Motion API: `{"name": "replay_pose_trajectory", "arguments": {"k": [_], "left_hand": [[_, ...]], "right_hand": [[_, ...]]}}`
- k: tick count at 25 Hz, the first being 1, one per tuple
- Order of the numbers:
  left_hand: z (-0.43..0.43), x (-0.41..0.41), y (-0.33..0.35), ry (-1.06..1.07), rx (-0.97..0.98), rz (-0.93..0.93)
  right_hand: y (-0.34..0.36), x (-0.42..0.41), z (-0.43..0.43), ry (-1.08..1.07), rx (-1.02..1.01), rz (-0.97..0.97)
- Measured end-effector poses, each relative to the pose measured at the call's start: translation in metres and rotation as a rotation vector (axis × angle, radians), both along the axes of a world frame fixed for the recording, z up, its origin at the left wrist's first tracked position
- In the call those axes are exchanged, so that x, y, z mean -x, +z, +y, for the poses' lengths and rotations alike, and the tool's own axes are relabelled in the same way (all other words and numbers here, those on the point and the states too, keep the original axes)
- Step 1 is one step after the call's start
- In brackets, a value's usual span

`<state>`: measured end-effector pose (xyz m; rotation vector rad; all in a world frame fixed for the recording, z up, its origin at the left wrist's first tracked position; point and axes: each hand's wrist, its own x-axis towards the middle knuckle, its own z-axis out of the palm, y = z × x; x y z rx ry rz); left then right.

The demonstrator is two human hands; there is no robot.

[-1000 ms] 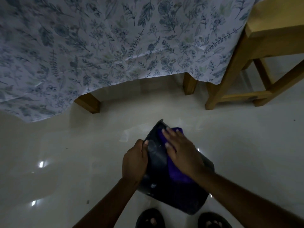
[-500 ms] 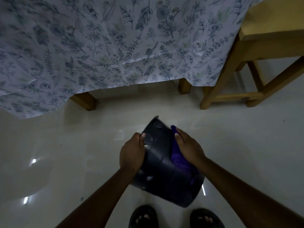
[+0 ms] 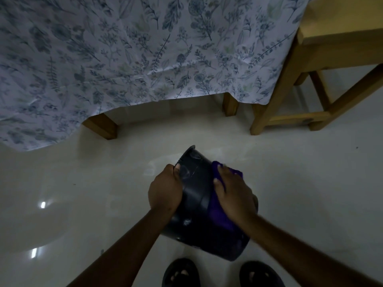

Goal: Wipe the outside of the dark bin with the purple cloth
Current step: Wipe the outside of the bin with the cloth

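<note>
Dim room with a glossy pale tiled floor that carries small bright reflections near its left edge. Along the far side hangs a white cloth printed with blue-grey leaves and sprigs, draped over furniture whose two short wooden legs show beneath its hem. At the far right corner stands a light wooden stool with crossbars.

Near the middle of the floor's near edge, a dark, round plastic bin is held tilted on its side above the floor, its narrower end pointing away from the person; whether any part touches the floor cannot be told. The left hand clasps the bin's left flank, fingers curled round the wall and thumb lying on the upper surface. The right hand lies palm-down with fingers spread fairly flat, pressing a purple cloth against the bin's upper right outside wall; the cloth extends from beyond the fingertips back under the wrist. Pale smudges mark the bin's surface near the left wrist. Just beneath the bin, at the near edge, two feet in dark open sandals stand apart.
</note>
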<state>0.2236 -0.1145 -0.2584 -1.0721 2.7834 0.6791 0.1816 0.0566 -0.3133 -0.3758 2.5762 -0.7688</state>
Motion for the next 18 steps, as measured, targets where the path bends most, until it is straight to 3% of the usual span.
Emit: {"name": "replay_pose_trajectory", "arguments": {"k": [2,4,5,6,8,10,14,16,18], "left_hand": [[-0.003,0.022,0.004,-0.009,-0.054,-0.058],[-0.014,0.038,0.014,0.012,-0.475,-0.060],[-0.017,0.034,0.020,0.013,-0.707,-0.048],[-0.018,0.024,0.020,-0.016,-0.804,-0.026],[-0.011,-0.008,0.015,-0.074,-0.591,0.057],[-0.010,-0.014,0.007,-0.039,-0.341,0.124],[-0.020,0.020,-0.003,-0.073,-0.270,0.037],[-0.020,0.019,-0.006,-0.080,-0.255,0.057],[-0.019,0.014,-0.006,-0.062,-0.259,0.069]], "right_hand": [[0.016,-0.046,0.002,0.179,0.001,0.195],[0.010,-0.020,0.002,0.239,0.045,0.234],[0.006,0.009,0.002,0.193,0.047,0.176],[0.001,0.042,0.000,0.152,0.043,0.064],[-0.013,0.078,0.003,0.118,0.013,-0.104],[-0.014,0.059,0.002,0.150,-0.028,-0.056],[0.011,-0.047,0.019,0.308,-0.044,0.266],[0.006,-0.042,0.015,0.395,-0.001,0.338],[0.001,0.004,0.001,0.273,0.045,0.178]]}}
